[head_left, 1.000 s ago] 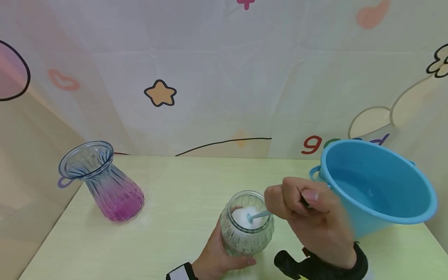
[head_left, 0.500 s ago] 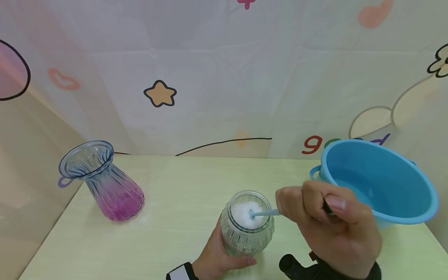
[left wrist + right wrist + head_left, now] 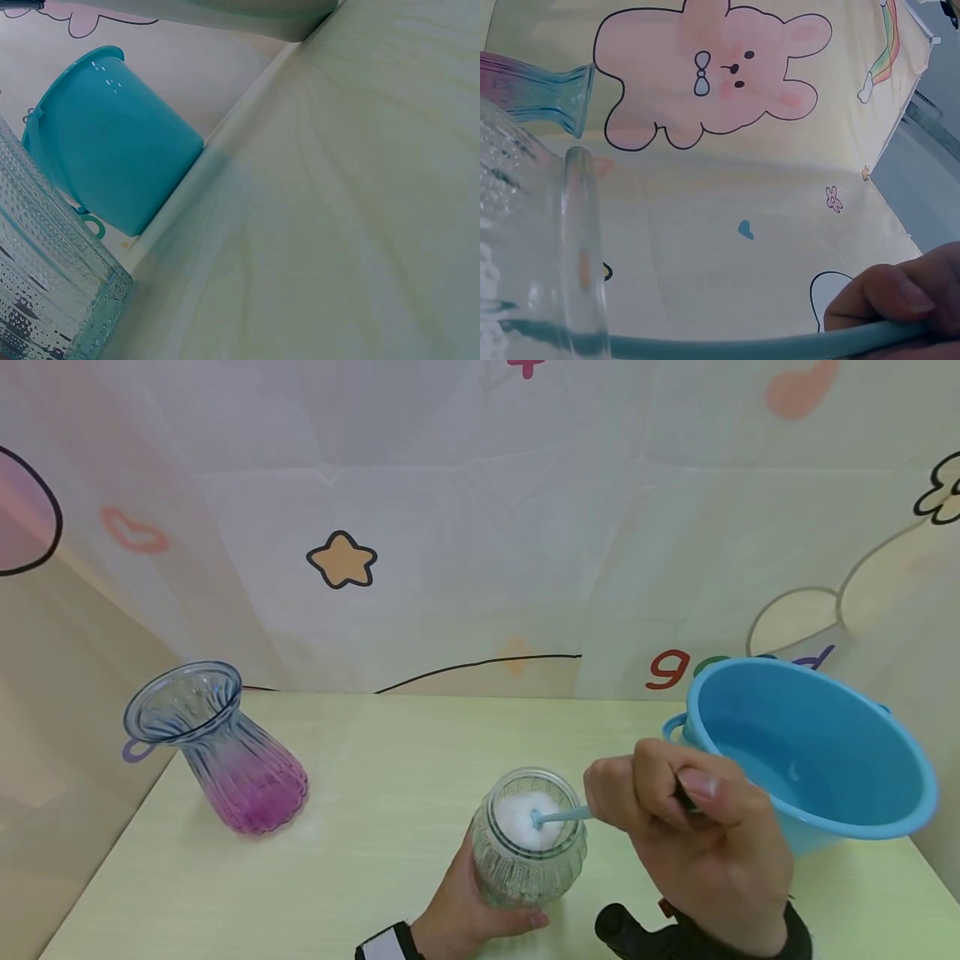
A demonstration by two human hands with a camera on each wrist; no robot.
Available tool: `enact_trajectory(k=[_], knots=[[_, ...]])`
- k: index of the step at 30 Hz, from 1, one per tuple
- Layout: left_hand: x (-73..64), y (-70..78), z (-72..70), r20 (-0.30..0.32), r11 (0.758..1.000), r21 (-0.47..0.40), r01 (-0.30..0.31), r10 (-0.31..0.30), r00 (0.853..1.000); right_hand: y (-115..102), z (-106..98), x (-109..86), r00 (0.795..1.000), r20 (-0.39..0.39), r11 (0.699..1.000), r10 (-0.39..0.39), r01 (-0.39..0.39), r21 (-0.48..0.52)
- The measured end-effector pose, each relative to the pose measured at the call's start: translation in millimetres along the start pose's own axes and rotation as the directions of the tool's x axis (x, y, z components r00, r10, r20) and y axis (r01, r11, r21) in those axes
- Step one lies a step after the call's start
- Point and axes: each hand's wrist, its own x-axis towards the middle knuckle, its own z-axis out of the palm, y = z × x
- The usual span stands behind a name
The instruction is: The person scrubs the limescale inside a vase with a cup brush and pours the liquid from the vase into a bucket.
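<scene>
A ribbed clear glass jar (image 3: 529, 878) stands upright at the front middle of the table, its mouth facing up. My left hand (image 3: 480, 902) grips its lower side, with the thumb along the front. In the right fist (image 3: 697, 835) is the light-blue handle (image 3: 566, 815) of what looks like a sponge bottle brush. Its white round head (image 3: 525, 814) sits inside the jar, below the rim. In the right wrist view the brush handle (image 3: 742, 348) runs from the curled fingers (image 3: 889, 294) through the jar's mouth. The left wrist view shows the jar's textured wall (image 3: 52, 277) but not the fingers.
A blue plastic bucket (image 3: 810, 760) stands at the right, close behind the right hand. A fluted glass vase (image 3: 240, 760), blue above and pink below, stands at the left on the pale table (image 3: 360, 777). A printed curtain (image 3: 465, 527) hangs behind the table.
My right hand has shifted right and then slightly back left, drawing the brush handle along. The white head has turned a little in the jar. Left hand and jar hold still.
</scene>
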Motion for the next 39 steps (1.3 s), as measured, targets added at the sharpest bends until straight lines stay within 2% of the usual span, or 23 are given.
enact_trajectory(k=[3, 6, 9, 11, 14, 18, 31, 39], knots=[[0.9, -1.0, 0.2, 0.007, 0.999, 0.009, -0.049, 0.049, 0.999, -1.3, -0.2, -0.1, 1.0, -0.007, 1.0, -0.007, 0.007, 0.005], [1.6, -1.4, 0.4, 0.011, 0.997, 0.015, -0.071, 0.071, 0.997, -2.4, -0.4, 0.1, 1.0, -0.013, 1.0, -0.014, 0.015, 0.016], [1.4, -0.4, 0.3, 0.0, 0.999, 0.019, -0.031, 0.031, 1.0, -2.5, -1.5, -0.1, 1.0, -0.02, 1.0, 0.0, 0.0, 0.015], [1.1, 1.2, 0.3, -0.009, 1.0, 0.02, 0.008, -0.008, 1.0, -1.1, -2.6, -0.6, 0.999, -0.032, 1.0, 0.028, -0.028, -0.004], [0.6, 3.0, 0.4, -0.006, 0.999, 0.014, 0.035, -0.035, 0.999, 2.9, -3.5, -0.5, 0.996, -0.052, 0.996, 0.078, -0.081, -0.047], [0.6, 4.5, 1.0, 0.016, 1.0, 0.001, 0.019, -0.019, 1.0, 8.7, -2.4, 0.1, 0.994, -0.046, 0.992, 0.096, -0.1, -0.083], [-0.5, 2.0, 0.2, -0.003, 1.0, 0.02, 0.018, -0.018, 1.0, 12.9, 1.9, 2.5, 0.994, -0.055, 0.985, 0.089, -0.096, -0.14], [-1.4, 1.4, 0.3, -0.028, 0.998, 0.018, 0.06, -0.059, 0.998, 14.0, 2.4, 6.3, 0.987, -0.082, 0.979, 0.137, -0.148, -0.137]])
